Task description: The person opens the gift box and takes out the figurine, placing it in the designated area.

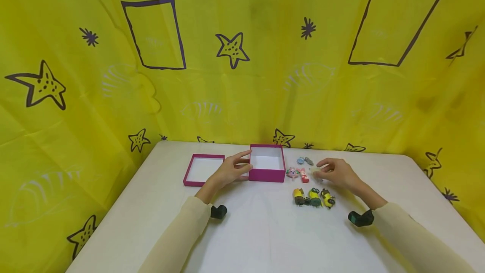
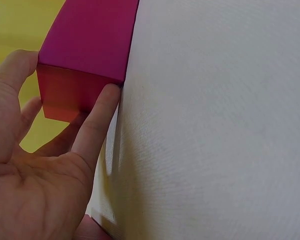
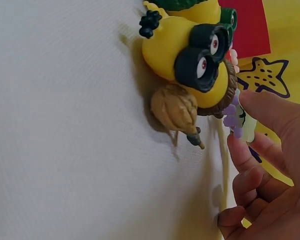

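Observation:
A magenta box with a white inside stands open-topped on the table. At its left wall is my left hand, fingers spread and fairly straight; in the left wrist view the fingertips touch the wall's edges. My right hand pinches a small pale figurine with purple bobbles between thumb and fingers, right of the box. Below that hand lie three yellow minion figurines; the right wrist view shows one goggled minion close up, with a tan pumpkin-like piece beside it.
The magenta lid lies inside-up left of the box, partly behind my left hand. Right of the box are a pink figurine, a red-and-white figurine, a light-blue piece and a grey piece. A yellow curtain hangs behind the table.

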`<state>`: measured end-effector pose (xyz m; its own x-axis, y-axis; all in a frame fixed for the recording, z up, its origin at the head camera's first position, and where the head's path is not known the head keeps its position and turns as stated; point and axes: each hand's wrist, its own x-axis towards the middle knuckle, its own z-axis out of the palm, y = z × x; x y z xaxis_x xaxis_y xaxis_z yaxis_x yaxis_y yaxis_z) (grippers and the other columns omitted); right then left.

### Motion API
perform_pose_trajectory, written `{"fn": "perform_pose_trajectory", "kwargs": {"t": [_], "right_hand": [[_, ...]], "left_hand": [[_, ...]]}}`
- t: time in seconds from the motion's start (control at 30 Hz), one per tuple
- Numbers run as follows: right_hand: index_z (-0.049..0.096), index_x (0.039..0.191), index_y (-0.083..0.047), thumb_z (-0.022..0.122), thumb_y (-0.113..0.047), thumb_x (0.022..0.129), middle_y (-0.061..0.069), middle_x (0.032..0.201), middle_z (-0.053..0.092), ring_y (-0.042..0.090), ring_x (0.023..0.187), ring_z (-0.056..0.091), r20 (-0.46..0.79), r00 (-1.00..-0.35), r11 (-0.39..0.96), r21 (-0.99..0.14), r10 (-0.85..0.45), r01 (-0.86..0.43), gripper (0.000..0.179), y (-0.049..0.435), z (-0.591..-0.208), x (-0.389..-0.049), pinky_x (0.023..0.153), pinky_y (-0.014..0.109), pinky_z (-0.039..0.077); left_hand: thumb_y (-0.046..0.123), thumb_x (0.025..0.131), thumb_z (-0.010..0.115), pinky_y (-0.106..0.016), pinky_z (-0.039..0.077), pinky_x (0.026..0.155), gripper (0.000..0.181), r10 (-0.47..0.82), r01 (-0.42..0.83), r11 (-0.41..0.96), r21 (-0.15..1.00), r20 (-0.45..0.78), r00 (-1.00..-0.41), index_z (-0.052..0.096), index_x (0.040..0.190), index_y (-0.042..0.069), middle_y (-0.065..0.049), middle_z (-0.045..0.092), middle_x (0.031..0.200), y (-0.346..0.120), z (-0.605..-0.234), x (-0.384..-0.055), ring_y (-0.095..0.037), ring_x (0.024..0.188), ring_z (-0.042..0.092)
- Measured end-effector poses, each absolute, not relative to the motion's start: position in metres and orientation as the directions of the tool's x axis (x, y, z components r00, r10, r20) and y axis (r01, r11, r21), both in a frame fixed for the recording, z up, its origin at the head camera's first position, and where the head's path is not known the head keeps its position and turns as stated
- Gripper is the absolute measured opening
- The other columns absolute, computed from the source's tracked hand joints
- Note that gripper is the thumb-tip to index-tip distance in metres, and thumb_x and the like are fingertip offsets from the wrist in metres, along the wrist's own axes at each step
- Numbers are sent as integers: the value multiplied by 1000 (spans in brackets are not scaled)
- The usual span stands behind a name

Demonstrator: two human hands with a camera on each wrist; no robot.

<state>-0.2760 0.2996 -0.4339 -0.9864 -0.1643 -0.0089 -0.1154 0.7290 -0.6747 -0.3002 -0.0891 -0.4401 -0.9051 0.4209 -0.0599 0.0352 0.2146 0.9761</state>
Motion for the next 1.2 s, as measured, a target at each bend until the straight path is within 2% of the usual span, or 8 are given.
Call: {"fn": "perform_pose_trajectory", "kwargs": {"t": [0.43,0.7,1.2], "right_hand": [[69,122,1,80,-33,91,13,102,71,26,90,63,-28,-987,738,-667,-157,-99,48,297,-436,-278,73,31,53],[69,122,1,80,-30,91,12,100,71,25,87,61,-26,-985,744,-659,-169,-110,45,297,-437,-278,69,31,51],[68,123,2,79,-32,92,13,101,67,28,89,56,-31,-987,746,-658,-158,-99,47,298,-439,-279,69,29,50]], "left_hand": [[21,100,69,-40,60,90,64,419,25,208,978,-66,-906,42,159,25,-17,49,151,-89,-439,-299,-32,130,57],[18,101,67,-42,60,91,63,426,30,200,979,-60,-903,41,159,22,-20,48,152,-89,-440,-300,-33,130,57],[18,102,67,-41,60,90,63,419,32,219,975,-64,-906,42,159,25,-17,48,152,-89,-439,-300,-33,130,57]]}}
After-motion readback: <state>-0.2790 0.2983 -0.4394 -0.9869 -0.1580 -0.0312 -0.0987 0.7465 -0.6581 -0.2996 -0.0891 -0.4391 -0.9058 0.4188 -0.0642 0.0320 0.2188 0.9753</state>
